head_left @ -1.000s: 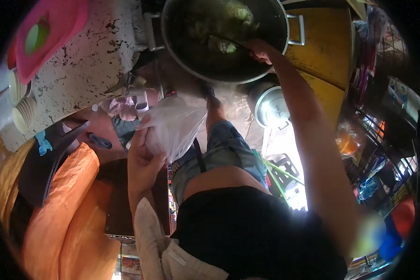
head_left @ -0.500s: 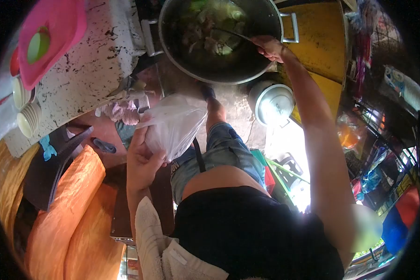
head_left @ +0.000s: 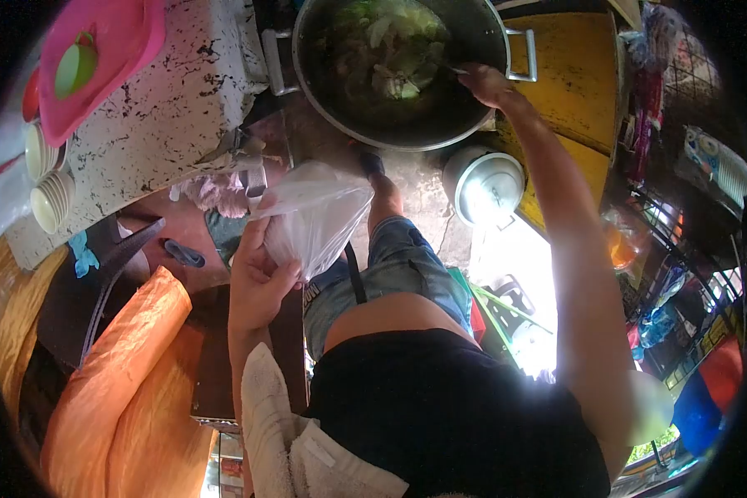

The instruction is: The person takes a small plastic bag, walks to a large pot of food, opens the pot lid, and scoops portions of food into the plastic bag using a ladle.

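My left hand (head_left: 260, 278) is closed on a translucent plastic bag (head_left: 317, 222), which puffs out in front of my thighs with its mouth partly spread. My right hand (head_left: 483, 85) reaches out over the large pot (head_left: 330, 119) and grips the handle of a ladle (head_left: 454, 70). The ladle's lower end is in the food and cannot be made out. Leafy greens and pale chunks of food (head_left: 402, 79) lie in the middle of the pot.
A lidded metal pot (head_left: 485, 189) stands on the floor right of the big pot. On the left, a worn white counter (head_left: 170, 91) holds a pink tray (head_left: 124, 41), a green cup (head_left: 76, 68) and stacked bowls (head_left: 51, 203). Yellow boards (head_left: 568, 75) flank the big pot.
My right hand and the ladle have shifted slightly toward the pot's right side, and the food has been moved about. My left hand still holds the bag in nearly the same spot.
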Demonstrator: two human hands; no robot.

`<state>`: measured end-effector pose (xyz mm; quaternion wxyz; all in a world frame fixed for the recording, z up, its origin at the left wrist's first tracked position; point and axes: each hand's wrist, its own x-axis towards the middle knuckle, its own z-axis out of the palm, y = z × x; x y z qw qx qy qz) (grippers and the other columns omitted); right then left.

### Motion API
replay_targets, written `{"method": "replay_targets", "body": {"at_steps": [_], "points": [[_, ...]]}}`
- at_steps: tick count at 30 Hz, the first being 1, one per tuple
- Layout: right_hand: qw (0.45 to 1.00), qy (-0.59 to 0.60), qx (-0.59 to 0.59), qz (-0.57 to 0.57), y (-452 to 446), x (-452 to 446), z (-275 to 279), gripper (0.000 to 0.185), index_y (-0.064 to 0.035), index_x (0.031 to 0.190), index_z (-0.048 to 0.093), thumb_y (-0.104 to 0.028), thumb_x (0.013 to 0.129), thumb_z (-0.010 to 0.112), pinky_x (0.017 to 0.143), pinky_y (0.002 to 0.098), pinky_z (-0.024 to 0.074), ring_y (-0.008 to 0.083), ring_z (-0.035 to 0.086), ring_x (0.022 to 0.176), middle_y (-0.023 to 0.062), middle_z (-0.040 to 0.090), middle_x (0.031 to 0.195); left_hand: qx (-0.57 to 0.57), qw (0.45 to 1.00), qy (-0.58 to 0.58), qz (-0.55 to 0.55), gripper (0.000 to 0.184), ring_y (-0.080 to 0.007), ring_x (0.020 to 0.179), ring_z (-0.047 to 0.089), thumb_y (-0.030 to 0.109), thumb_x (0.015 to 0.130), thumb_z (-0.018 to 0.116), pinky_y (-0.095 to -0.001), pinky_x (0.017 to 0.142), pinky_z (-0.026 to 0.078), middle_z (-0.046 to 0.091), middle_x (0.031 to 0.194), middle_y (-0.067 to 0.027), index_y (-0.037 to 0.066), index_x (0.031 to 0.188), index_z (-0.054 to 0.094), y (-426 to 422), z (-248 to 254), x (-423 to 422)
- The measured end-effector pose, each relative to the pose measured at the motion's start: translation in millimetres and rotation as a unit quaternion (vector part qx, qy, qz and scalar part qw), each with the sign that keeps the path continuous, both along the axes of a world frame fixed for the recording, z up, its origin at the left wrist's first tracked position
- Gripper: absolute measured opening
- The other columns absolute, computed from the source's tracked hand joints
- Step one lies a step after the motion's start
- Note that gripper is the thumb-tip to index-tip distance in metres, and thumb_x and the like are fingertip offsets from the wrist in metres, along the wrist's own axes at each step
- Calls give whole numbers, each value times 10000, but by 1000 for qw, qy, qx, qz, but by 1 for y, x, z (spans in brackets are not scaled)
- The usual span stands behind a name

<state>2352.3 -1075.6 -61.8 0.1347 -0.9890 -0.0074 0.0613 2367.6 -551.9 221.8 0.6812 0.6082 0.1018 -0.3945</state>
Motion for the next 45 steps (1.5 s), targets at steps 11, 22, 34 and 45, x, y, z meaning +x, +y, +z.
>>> {"method": "replay_targets", "body": {"at_steps": [11,22,34,45], "points": [[725,434,379,-376,60,30,73,298,-180,1231,568,-348,1003,476,375,254,197,73,281,425,-26,434,617,7,999,44,-18,813,-121,967,602,-91,736,554,-213,662,499,495,1352,-98,81,1488,299,3,8,3],[805,329,347,-351,48,22,70,338,-168,1244,598,-360,972,540,409,235,339,58,411,501,-7,543,692,-7,999,23,-30,805,-129,969,602,-99,742,543,-210,647,499,498,1349,-108,80,1487,297,-5,9,7],[940,259,66,-214,83,18,145,376,-87,1222,612,-321,955,489,990,426,426,366,537,1184,195,586,1250,-9,999,10,-39,811,-133,977,609,-87,745,551,-210,639,510,482,1370,-134,73,1491,275,1,8,7],[951,138,-29,-275,86,4,109,310,-140,1211,575,-237,950,439,887,460,485,396,605,1040,223,650,1080,-8,1000,-13,-10,779,-125,928,619,-112,703,515,-182,564,490,480,1384,-133,51,1447,356,-2,15,6]]}}
